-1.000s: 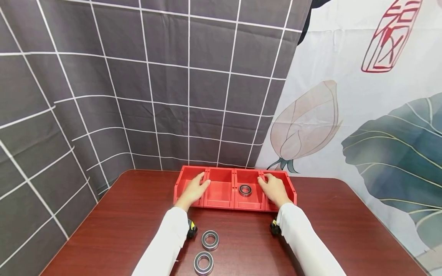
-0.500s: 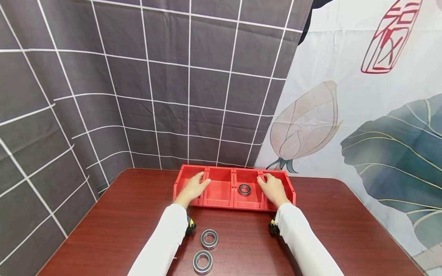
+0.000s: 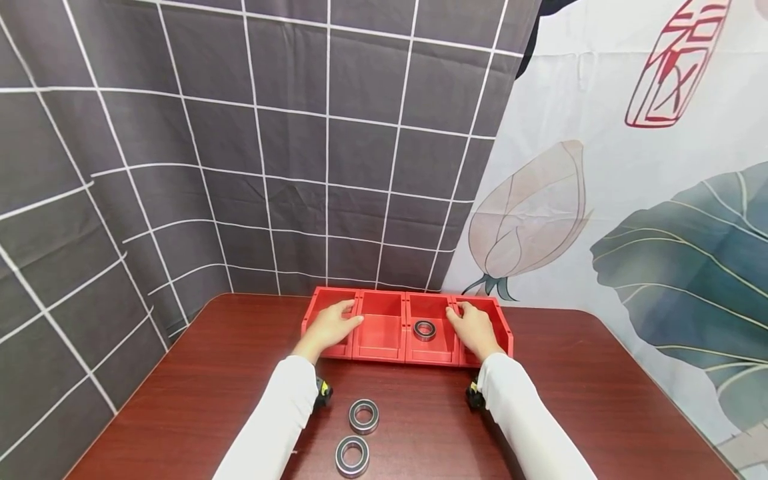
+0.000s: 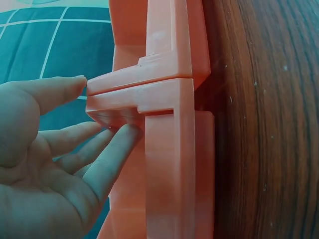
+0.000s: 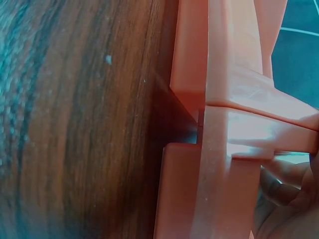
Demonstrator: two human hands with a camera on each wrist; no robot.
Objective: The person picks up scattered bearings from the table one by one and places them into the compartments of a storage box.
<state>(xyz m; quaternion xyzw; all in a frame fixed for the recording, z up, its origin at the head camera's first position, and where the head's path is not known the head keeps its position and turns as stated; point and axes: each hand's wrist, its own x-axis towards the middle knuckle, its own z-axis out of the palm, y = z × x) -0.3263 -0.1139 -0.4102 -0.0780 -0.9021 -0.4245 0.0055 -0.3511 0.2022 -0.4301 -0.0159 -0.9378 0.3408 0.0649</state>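
A row of joined red storage bins (image 3: pixel 381 333) stands at the back of the table. My left hand (image 3: pixel 329 327) is over the leftmost bin. In the left wrist view its thumb tip is by the top edge of a bin wall (image 4: pixel 164 97), while the spread, nearly straight fingers reach along the other side. At the right end, my right hand (image 3: pixel 476 328) grips the divider beside the rightmost bin; its fingers are partly hidden in the right wrist view. A ball bearing (image 3: pixel 425 331) lies flat in the bin just left of that hand.
Two more ball bearings, one farther (image 3: pixel 363 417) and one nearer (image 3: pixel 352 457), lie on the brown table (image 3: pixel 210 407) between the forearms. A grey gridded cloth (image 3: pixel 288 153) and a white printed cloth (image 3: pixel 540 233) hang behind the table.
My left hand and forearm have shifted slightly left, and the wrist has turned a little. My right hand, the bins and the bearings stay where they were.
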